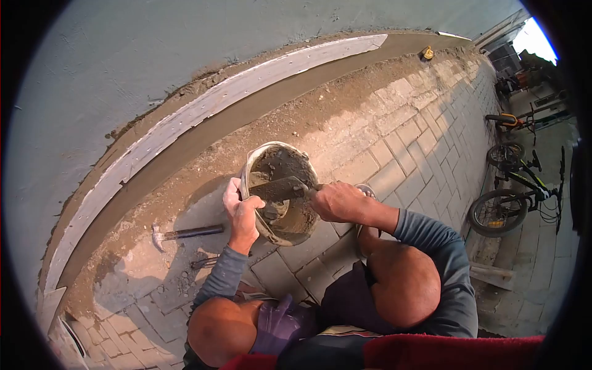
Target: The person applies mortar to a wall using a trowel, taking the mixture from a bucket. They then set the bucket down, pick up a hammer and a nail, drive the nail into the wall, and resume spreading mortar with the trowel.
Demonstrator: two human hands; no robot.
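A round bucket (251,161) with wet grey mortar (280,159) inside stands on the paving before my knees. My left hand (241,209) grips its left rim, the thumb laid over the edge. Over the bucket's right side, my right hand (336,201) is closed around the handle of a trowel (277,187). The mortar-smeared blade points left across the bucket's mouth, and the handle is mostly hidden by my fingers. A claw hammer (191,232) lies on the ground left of my left wrist.
A long pale board (203,111) runs along the wall base above a mortar band (246,111). Loose dirt borders the paving (394,148). Bicycles (518,200) stand at right, a wooden piece (492,275) lies near them, and a small yellow object (427,53) sits far off.
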